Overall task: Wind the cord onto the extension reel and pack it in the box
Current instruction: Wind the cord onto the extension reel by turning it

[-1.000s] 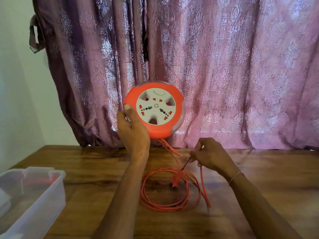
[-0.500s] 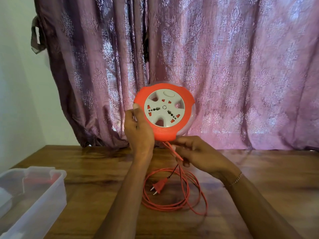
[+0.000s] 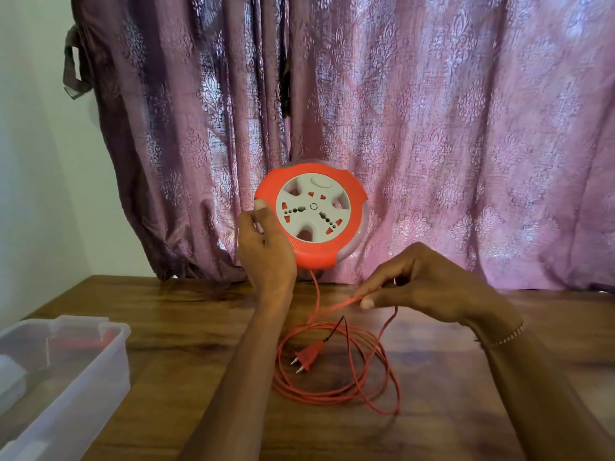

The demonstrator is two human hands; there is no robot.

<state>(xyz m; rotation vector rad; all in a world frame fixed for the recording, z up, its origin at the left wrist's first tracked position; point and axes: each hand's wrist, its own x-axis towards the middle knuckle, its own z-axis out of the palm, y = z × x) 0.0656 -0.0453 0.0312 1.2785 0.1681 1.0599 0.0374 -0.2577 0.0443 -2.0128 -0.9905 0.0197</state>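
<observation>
Right hand (image 3: 422,284) moved right, pinching cord (image 3: 336,306); reel (image 3: 312,216) upright.

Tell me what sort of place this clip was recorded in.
Probably a room in a home. A patterned purple curtain hangs behind a wooden table set against a plain pale wall, and a clear plastic box sits on the table's left end.

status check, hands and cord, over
Left hand holds reel upright above table. Right hand pinches cord. Most cord coiled loose on table, plug inside. Nothing blocking.
</observation>
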